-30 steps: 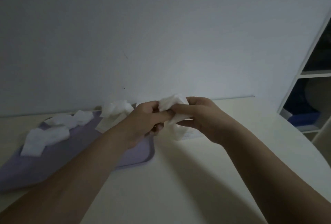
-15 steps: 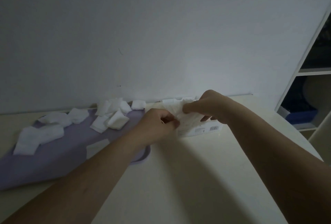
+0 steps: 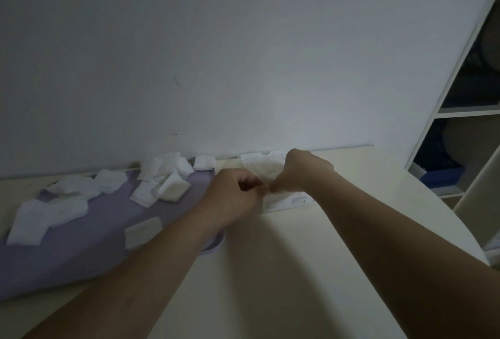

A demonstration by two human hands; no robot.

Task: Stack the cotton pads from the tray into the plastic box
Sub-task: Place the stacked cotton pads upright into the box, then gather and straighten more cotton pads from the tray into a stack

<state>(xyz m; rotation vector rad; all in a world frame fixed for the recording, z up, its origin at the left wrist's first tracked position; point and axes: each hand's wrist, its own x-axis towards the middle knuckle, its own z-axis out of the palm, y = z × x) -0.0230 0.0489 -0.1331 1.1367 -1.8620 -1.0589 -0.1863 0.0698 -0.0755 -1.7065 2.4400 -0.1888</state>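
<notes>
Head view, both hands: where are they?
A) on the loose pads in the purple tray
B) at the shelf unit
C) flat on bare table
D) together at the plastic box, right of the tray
D: the left hand and right hand meet with curled fingers at the plastic box, right of the purple tray. Neither hand touches the loose cotton pads on the tray.

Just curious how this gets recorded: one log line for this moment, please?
step: stacking | left hand, right hand: fingers curled over plastic box, grip unclear | cotton pads: several on tray
</notes>
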